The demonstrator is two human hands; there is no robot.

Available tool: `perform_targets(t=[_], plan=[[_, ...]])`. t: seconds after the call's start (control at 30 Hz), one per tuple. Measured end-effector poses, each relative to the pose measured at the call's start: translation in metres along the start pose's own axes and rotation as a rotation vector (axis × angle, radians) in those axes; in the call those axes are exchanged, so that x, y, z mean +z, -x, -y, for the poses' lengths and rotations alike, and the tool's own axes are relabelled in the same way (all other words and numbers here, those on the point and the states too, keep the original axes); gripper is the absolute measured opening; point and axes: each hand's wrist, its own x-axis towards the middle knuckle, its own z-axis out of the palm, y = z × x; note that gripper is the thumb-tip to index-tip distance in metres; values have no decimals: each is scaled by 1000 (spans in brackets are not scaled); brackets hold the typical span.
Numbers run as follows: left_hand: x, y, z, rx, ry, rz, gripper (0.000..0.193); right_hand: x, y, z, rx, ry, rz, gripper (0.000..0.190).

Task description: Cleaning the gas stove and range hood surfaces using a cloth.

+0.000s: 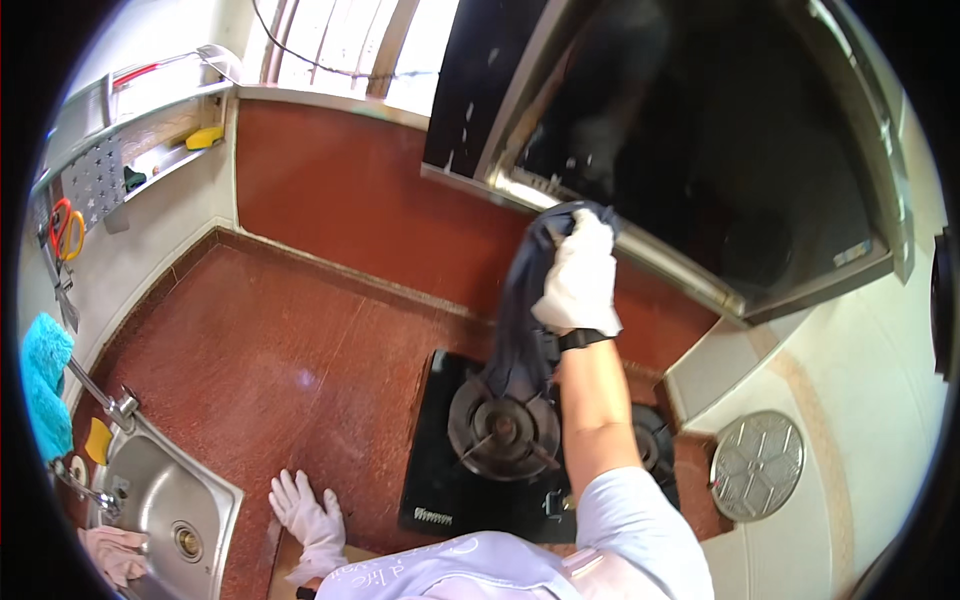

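Note:
My right hand (pixel 581 274), in a white glove with a black band at the wrist, is raised above the gas stove and grips a dark cloth (pixel 521 300). The cloth touches the lower metal edge of the black range hood (pixel 637 244) and hangs down to the back of the left burner (pixel 504 429). My left hand (pixel 309 517), also in a white glove, lies with fingers spread on the red countertop (pixel 300 375), left of the black cooktop (pixel 442 480). It holds nothing.
At left are a steel sink (pixel 161 517) with a pink cloth (pixel 114 553), a yellow sponge (pixel 98 441), a turquoise cloth (pixel 46 386) and hanging scissors (pixel 67 229). A round perforated metal plate (pixel 757 466) leans at right. A barred window (pixel 345 45) stands behind.

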Motion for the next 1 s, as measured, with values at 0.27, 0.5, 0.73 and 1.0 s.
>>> perform_targets(t=[0.27, 0.5, 0.73, 1.0], plan=[[-21, 11, 7, 8, -42, -56, 59, -24, -43, 78, 282, -1101, -199, 37], [-15, 9, 4, 12, -66, 7, 63, -62, -181, 95, -122, -640, -523, 47], [-7, 12, 14, 18, -68, -52, 63, -151, -177, 122, -559, -189, -373, 39], [-14, 7, 5, -20, -118, 44, 64, -226, -217, 35, -335, -732, -835, 31]])
